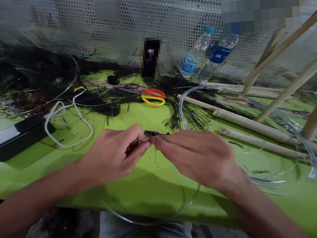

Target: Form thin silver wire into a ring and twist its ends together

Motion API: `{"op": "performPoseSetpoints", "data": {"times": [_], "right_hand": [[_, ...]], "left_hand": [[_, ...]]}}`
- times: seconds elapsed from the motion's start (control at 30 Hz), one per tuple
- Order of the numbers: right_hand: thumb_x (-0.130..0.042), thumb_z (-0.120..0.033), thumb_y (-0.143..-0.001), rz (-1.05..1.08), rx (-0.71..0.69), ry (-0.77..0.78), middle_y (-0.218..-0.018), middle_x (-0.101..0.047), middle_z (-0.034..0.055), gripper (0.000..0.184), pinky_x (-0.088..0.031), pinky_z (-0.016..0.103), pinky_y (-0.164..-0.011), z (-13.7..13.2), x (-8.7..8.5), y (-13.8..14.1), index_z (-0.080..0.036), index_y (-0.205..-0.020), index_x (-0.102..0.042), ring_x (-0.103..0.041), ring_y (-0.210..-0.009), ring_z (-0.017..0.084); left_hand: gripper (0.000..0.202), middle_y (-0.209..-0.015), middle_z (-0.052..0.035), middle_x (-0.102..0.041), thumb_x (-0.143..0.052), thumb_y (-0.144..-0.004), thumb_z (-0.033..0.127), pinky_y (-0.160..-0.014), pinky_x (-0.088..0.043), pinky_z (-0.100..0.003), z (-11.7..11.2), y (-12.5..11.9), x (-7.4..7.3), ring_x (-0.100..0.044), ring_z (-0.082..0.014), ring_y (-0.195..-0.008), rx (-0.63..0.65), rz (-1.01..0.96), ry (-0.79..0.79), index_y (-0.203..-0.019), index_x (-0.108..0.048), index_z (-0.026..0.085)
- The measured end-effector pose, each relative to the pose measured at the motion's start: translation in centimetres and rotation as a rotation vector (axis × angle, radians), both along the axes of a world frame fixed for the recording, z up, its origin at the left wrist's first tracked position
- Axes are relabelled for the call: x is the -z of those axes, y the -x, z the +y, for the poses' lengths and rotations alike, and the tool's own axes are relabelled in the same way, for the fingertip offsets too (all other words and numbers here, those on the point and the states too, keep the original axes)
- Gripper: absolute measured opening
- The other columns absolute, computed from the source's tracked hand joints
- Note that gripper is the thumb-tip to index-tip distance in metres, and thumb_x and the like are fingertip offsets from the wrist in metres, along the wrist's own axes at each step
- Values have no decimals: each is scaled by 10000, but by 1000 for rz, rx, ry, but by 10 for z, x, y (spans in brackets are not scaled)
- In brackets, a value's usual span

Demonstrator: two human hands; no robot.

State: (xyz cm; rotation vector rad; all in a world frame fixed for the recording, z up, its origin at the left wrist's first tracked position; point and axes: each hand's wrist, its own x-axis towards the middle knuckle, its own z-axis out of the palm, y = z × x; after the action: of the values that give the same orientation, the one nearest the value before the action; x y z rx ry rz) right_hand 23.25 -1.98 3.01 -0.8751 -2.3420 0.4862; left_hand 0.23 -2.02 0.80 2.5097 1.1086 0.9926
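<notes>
Over the middle of the green tabletop, my left hand (pixel 119 152) pinches thumb and forefinger together on what looks like the end of a clear plastic line. My right hand (pixel 197 156) is closed around small pliers (pixel 150 133), whose dark jaws touch the left fingertips; a bit of green handle shows. A short thin end (pixel 155 154) hangs below the jaws. The clear line (pixel 153 222) droops in a loop past the table's front edge, its ends passing behind my hands. Whatever sits between the jaws is too small to make out.
Red-and-yellow-handled scissors (pixel 153 97) lie ahead among black fibre bundles. At left are a white cord (pixel 89 128) and a black box (pixel 18 135). Wooden sticks (pixel 244 122) and a clear line coil (pixel 183 105) occupy the right. Two bottles (pixel 189 64) stand by the perforated metal panel (pixel 84 36).
</notes>
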Motion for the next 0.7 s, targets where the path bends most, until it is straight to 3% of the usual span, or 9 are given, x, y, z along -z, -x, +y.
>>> {"op": "performPoseSetpoints", "data": {"times": [0.07,0.1,0.17,0.27,0.33,0.4,0.5,0.57,0.7], "right_hand": [[-561,-209,-1011,-99,-14,-107,-877,-797,85,251,-557,346,-743,0,-2,-2,-211,-1007,-812,-732,-796,216],[-573,-223,-1010,-85,3,-52,-870,-791,77,231,-551,333,-731,1,-3,-1,-211,-989,-803,-726,-783,207],[-581,-293,-1022,63,36,231,-835,-770,54,219,-541,296,-678,5,-3,1,-207,-962,-774,-710,-731,178],[-547,-454,-1036,349,10,748,-743,-696,32,348,-517,259,-590,12,-2,6,-175,-907,-710,-645,-624,138],[-608,-521,-992,405,-35,897,-671,-611,3,404,-466,237,-545,16,-1,9,-163,-815,-668,-559,-573,108],[-697,-541,-930,380,-94,935,-616,-517,-37,418,-382,215,-500,19,2,11,-160,-767,-644,-462,-544,83],[-719,-527,-921,350,-122,892,-590,-444,-70,400,-279,214,-466,19,5,11,-157,-786,-647,-371,-519,64],[-698,-480,-951,302,-112,757,-593,-435,-75,368,-264,218,-468,17,5,10,-160,-780,-639,-361,-522,63],[-673,-272,-991,63,-61,89,-599,-497,-71,255,-293,239,-522,10,-2,6,-164,-765,-624,-381,-528,61]], "left_hand": [[102,-544,103,-573,-610,-960,199,-458,-312,-192,2,-1,0,-467,-51,-431,-11,16,52,-859,-604,189],[101,-544,103,-574,-615,-956,195,-459,-310,-191,3,-1,1,-466,-51,-431,-13,22,52,-856,-604,188],[102,-552,99,-583,-618,-964,204,-471,-320,-194,5,0,1,-471,-53,-435,-12,15,-1,-864,-606,188],[111,-602,80,-631,-598,-995,239,-517,-372,-196,4,2,3,-520,-61,-473,28,-8,-107,-894,-599,193],[120,-605,75,-630,-587,-1005,245,-524,-375,-199,3,4,5,-528,-64,-483,48,1,-136,-897,-591,193],[130,-587,77,-604,-590,-1006,248,-512,-360,-202,3,4,6,-508,-63,-473,48,16,-139,-889,-588,191],[143,-580,77,-588,-579,-1006,244,-507,-355,-200,3,4,4,-494,-62,-467,66,10,-99,-875,-596,188],[152,-584,75,-590,-574,-1003,238,-496,-350,-190,2,3,0,-489,-58,-468,84,-20,-16,-865,-612,187],[171,-534,91,-517,-609,-989,257,-440,-298,-180,-1,3,-8,-417,-50,-443,120,-113,160,-833,-633,191]]}}
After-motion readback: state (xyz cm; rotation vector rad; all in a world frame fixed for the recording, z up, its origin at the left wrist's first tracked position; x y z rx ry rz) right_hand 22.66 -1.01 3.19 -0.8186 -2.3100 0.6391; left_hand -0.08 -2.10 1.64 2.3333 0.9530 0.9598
